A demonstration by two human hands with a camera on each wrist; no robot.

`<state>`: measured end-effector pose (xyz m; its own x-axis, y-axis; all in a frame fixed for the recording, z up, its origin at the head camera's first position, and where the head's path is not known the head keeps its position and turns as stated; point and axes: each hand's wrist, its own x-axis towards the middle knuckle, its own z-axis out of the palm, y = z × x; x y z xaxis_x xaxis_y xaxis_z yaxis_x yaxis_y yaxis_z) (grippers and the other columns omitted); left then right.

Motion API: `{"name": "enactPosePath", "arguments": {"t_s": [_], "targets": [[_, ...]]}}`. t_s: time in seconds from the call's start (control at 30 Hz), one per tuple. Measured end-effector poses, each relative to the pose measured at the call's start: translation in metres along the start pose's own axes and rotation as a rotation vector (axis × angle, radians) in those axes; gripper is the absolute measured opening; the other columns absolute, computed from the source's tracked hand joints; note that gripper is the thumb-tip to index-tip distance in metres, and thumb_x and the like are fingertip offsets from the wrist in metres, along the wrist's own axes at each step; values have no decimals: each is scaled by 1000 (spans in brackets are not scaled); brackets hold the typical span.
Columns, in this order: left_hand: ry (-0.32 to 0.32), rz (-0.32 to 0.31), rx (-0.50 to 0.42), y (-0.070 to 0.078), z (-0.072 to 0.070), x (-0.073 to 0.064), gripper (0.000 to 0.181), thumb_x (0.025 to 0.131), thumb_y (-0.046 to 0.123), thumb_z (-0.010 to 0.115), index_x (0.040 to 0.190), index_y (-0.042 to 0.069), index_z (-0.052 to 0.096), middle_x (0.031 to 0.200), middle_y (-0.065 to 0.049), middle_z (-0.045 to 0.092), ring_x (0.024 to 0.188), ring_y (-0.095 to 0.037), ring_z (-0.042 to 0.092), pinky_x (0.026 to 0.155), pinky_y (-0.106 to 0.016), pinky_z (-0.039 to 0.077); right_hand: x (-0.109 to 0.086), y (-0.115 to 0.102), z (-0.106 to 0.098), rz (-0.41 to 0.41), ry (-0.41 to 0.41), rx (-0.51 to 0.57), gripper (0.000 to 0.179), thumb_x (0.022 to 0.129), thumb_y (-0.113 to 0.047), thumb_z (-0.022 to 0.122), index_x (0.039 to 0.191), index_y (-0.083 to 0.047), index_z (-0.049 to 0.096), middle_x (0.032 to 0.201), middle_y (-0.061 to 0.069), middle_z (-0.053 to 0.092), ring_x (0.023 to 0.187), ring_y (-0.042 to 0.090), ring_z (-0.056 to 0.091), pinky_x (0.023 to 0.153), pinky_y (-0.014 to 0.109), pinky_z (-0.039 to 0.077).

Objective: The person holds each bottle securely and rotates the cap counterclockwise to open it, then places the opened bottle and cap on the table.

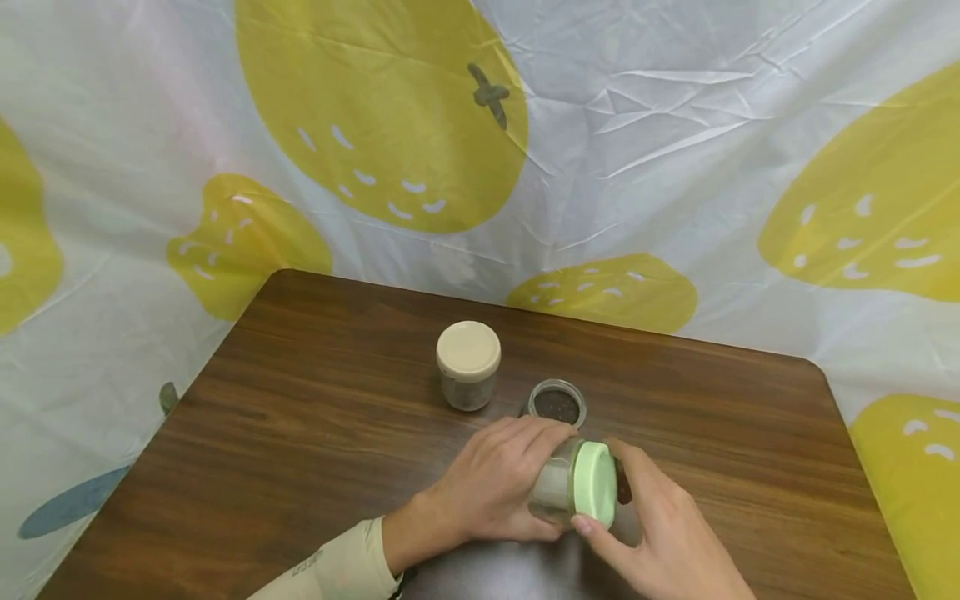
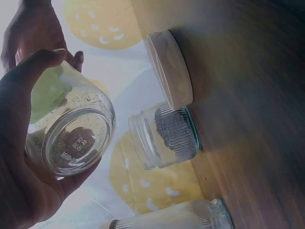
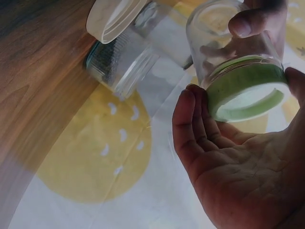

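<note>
Left hand [image 1: 491, 482] wraps round the jar [image 1: 553, 485]; right-hand [image 1: 667, 529] thumb and fingers, partly curled, grip the green lid [image 1: 597, 485] rim; jar tilted above the near table [image 1: 322, 392], lid rightward; open jar [image 1: 557, 406] just beyond; capped jar [image 1: 468, 367] farther left

Your pale cream sleeve [image 1: 337, 565] at the bottom of the frame, left of centre, small dark lettering [image 1: 307, 564] along it, a straight-edged cuff [image 1: 381, 546], a black sliver [image 1: 405, 582] beneath, bare left hand [image 1: 502, 479], bare right hand [image 1: 663, 529]
</note>
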<state>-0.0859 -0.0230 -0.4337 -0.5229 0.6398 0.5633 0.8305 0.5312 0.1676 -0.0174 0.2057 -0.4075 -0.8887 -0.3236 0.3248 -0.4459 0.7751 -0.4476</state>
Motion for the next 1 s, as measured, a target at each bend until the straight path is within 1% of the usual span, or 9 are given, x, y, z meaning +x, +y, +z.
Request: {"name": "enactPosePath", "arguments": {"t_s": [0.1, 0.27, 0.37, 0.47, 0.6, 0.67, 0.8, 0.9, 1.0], "targets": [[-16, -4, -13, 0, 0, -1, 92, 59, 54, 89, 137, 14, 60, 126, 4, 70, 114, -10, 68, 89, -26, 58, -2, 1, -1, -16, -13, 2, 80, 82, -40, 89, 148, -15, 51, 126, -13, 62, 95, 1, 60, 76, 28, 56], [-26, -2, -10, -1, 0, -1, 93, 59, 53, 89, 137, 14, 59, 126, 3, 70, 114, -10, 68, 89, -27, 58, -2, 2, -2, 0, -56, -1, 87, 84, -43, 88, 156, -23, 43, 128, -19, 55, 99, 1, 57, 78, 28, 55], [-29, -5, -11, -1, 1, -1, 92, 60, 54, 89, 137, 14, 59, 126, 3, 70, 115, -10, 68, 89, -27, 58, -3, 3, -2, 3, -81, 3, 91, 85, -44, 87, 160, -25, 38, 128, -19, 52, 102, 1, 56, 78, 27, 54], [-29, -9, -13, -2, 1, -1, 91, 61, 54, 89, 137, 13, 59, 126, 3, 70, 115, -10, 68, 91, -27, 58, -2, 3, -2, 4, -100, 17, 95, 86, -42, 87, 163, -27, 34, 129, -17, 50, 100, 1, 55, 75, 24, 52], [-26, -17, -5, -4, 2, -1, 92, 62, 55, 89, 137, 12, 59, 126, 2, 70, 116, -11, 68, 93, -28, 58, 0, 2, -2, 5, -107, 35, 99, 86, -42, 87, 166, -27, 30, 129, -17, 48, 96, 0, 52, 72, 22, 48], [-27, -20, -4, -4, 2, -1, 92, 62, 55, 89, 138, 12, 59, 126, 3, 70, 116, -11, 68, 93, -27, 58, 1, 2, -1, 6, -105, 34, 101, 86, -43, 87, 167, -28, 27, 132, -16, 48, 96, -1, 52, 74, 23, 49], [-31, -23, -6, -5, 2, -3, 93, 61, 55, 90, 138, 13, 58, 127, 3, 70, 116, -10, 68, 94, -27, 58, 2, 0, 1, 5, -88, 51, 105, 85, -43, 88, 168, -28, 25, 135, -14, 49, 93, -1, 51, 73, 24, 49], [-27, -24, -5, -5, 2, -3, 94, 60, 54, 90, 138, 12, 58, 127, 2, 70, 115, -10, 68, 94, -27, 58, 3, 0, 2, -6, -79, 75, 106, 85, -40, 89, 168, -26, 25, 133, -14, 49, 89, -1, 49, 70, 22, 47], [-8, -18, -4, -7, 3, -4, 95, 58, 53, 90, 137, 12, 58, 126, 2, 70, 114, -10, 68, 93, -27, 58, 3, 0, 3, -9, -79, 100, 107, 84, -39, 89, 168, -24, 24, 131, -14, 48, 89, -1, 48, 70, 20, 46]]}}
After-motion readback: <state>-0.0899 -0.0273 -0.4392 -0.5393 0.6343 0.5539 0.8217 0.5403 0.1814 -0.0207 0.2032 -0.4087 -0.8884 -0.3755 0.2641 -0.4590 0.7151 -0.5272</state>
